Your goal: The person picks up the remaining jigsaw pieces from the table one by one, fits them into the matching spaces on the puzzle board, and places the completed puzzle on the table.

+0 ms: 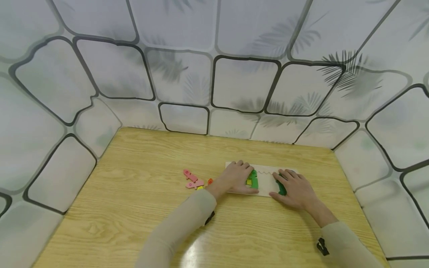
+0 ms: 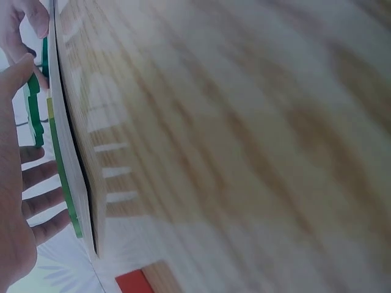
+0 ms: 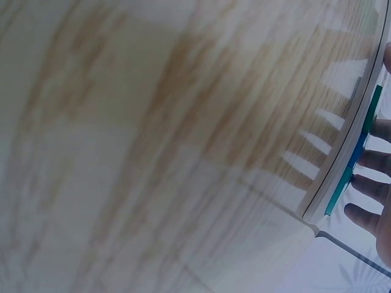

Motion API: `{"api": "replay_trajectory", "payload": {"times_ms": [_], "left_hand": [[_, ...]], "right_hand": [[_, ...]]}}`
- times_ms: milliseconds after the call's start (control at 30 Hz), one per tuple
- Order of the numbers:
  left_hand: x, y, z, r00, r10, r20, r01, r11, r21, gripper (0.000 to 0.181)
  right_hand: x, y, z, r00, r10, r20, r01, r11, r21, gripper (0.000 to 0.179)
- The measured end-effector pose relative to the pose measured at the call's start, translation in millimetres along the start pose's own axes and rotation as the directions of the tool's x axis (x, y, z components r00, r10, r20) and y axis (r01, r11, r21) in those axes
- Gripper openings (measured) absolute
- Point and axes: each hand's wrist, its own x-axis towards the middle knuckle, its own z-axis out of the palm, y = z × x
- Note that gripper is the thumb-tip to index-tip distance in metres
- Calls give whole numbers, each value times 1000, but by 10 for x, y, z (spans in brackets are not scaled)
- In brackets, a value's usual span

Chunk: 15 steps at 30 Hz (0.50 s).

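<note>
A pale, thin puzzle board (image 1: 266, 182) lies on the wooden table, its middle bare between the two hands. My left hand (image 1: 238, 176) is over its left half and pinches a green jigsaw piece (image 2: 33, 110) between thumb and index finger, tilted above the board. Below that hand, green and yellow pieces (image 2: 66, 174) lie flat on the board. My right hand (image 1: 296, 188) rests over the board's right end, fingers spread across a dark green piece (image 1: 282, 188). In the right wrist view its fingertips touch green and blue pieces (image 3: 354, 155) on the board.
Left of the board lie loose pink pieces (image 1: 194, 184), a yellow piece (image 1: 200, 188) and a red piece (image 1: 210, 181), partly behind the left forearm. Curtain-like patterned walls (image 1: 187, 119) stand around the back and sides of the table (image 1: 134, 193).
</note>
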Motion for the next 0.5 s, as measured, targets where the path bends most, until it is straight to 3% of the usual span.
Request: {"api": "replay_trajectory", "payload": {"times_ms": [500], "left_hand": [[49,13,47,1000,-3,-10,3,1000,26,93]], "right_hand": [[-10,-16,-21,1000,-2,2,1,1000,1,84]]}}
